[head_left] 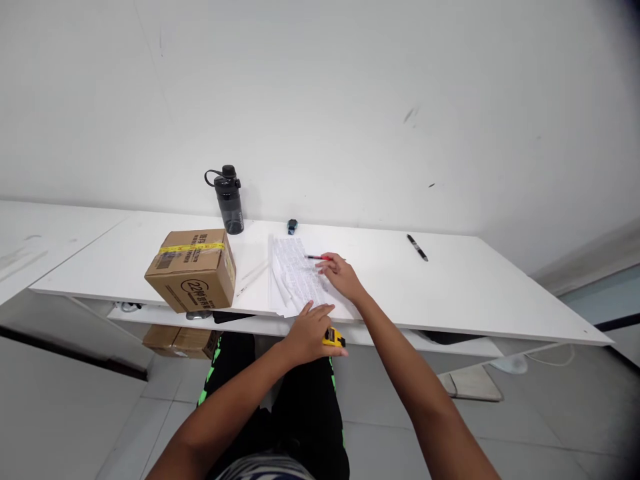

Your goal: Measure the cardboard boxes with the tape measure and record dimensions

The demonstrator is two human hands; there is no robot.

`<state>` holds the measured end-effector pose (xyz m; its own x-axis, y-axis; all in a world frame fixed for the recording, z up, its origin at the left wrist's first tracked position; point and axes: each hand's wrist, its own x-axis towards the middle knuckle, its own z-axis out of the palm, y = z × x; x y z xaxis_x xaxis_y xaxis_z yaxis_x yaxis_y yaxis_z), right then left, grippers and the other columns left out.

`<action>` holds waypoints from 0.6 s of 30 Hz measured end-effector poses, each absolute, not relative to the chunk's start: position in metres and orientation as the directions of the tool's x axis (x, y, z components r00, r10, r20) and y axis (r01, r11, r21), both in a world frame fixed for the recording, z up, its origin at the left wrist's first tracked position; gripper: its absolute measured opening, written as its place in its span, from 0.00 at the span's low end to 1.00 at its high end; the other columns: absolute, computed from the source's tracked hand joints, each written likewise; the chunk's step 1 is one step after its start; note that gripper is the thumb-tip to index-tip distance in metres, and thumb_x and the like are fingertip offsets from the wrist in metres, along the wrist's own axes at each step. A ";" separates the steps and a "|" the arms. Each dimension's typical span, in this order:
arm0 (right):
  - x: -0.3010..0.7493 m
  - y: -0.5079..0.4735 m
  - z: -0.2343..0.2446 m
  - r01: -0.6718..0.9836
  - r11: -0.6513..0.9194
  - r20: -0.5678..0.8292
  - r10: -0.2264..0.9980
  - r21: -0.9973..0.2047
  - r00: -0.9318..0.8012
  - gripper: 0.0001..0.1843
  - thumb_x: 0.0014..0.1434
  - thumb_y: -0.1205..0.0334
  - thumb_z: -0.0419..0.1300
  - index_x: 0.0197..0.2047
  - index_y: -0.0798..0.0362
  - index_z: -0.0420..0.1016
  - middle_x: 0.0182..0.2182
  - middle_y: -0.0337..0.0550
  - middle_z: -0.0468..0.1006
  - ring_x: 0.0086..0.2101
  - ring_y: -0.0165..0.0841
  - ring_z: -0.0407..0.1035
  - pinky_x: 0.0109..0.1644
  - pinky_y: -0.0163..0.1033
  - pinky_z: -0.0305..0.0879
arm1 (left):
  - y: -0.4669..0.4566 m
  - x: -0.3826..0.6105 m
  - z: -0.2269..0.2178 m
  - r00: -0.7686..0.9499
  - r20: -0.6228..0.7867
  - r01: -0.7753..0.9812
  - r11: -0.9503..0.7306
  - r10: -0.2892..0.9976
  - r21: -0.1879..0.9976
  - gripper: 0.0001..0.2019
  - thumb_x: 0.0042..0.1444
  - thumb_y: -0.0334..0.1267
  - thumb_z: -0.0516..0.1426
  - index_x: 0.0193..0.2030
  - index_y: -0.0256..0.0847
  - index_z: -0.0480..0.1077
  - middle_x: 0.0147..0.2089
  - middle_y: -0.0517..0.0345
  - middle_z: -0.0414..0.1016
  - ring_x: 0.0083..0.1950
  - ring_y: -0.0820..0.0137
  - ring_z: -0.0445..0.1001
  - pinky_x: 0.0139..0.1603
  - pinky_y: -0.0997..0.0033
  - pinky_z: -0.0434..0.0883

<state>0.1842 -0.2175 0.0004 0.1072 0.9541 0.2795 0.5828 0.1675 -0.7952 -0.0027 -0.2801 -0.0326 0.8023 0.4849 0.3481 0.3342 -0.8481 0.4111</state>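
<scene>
A stack of printed white papers [299, 277] lies on the white table [450, 287] in front of me. My right hand [341, 275] rests on the papers, fingers closed round a red pen [318, 257] whose tip points left. My left hand [314, 332] is at the table's near edge, fingertips on the corner of the papers, and it holds a small yellow object [333, 337] against the palm. My black trousers with green marks [280, 400] show below.
A brown cardboard box [193, 269] with yellow tape sits left of the papers, overhanging the table edge. A dark water bottle [229, 199] stands by the wall, a small blue object [292, 227] beside it. A black pen [417, 247] lies to the right. Another box [175, 341] sits under the table.
</scene>
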 end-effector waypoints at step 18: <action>0.184 -0.258 -0.015 0.328 0.097 0.158 0.974 -0.940 0.164 0.26 0.65 0.39 0.50 0.31 0.51 0.75 0.18 0.35 0.66 0.25 0.32 0.63 0.35 0.39 0.61 | -0.271 -0.007 -0.065 0.679 0.498 0.388 -0.839 0.540 0.380 0.22 0.53 0.62 0.60 0.37 0.43 0.71 0.62 0.49 0.74 0.64 0.59 0.70 0.68 0.52 0.61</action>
